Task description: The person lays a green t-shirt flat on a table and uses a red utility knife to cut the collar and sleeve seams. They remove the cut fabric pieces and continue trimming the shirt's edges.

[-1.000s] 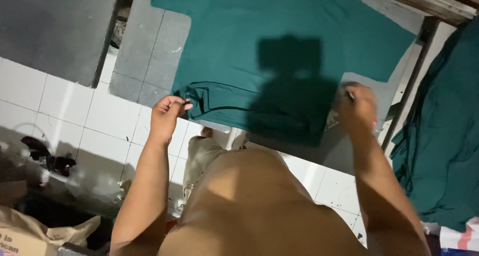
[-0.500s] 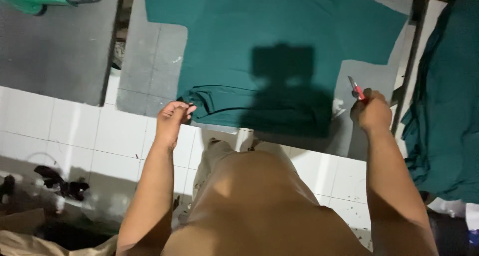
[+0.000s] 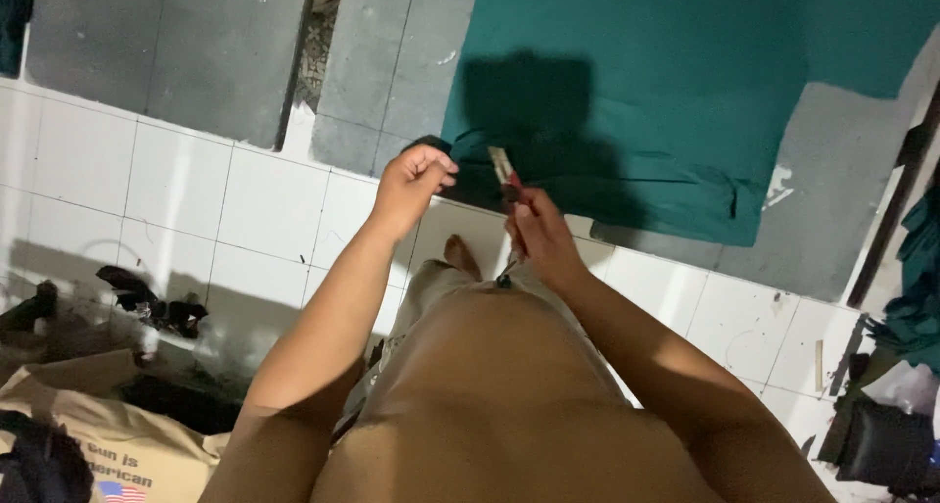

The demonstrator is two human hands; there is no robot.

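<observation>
The right hand (image 3: 537, 231) has swung in from the far side of the green cloth (image 3: 676, 101) and now sits beside the left hand (image 3: 416, 178), clamped on small red-handled snips (image 3: 506, 175). The left hand pinches the cloth's folded edge just ahead of it on the grey surface (image 3: 392, 62).

teal green garment (image 3: 676, 101) spread flat on grey surface, upper right of frame, near edge bunched in folds at centre, small red-handled tool (image 3: 507, 175) upright, centre frame, over garment's near edge
</observation>
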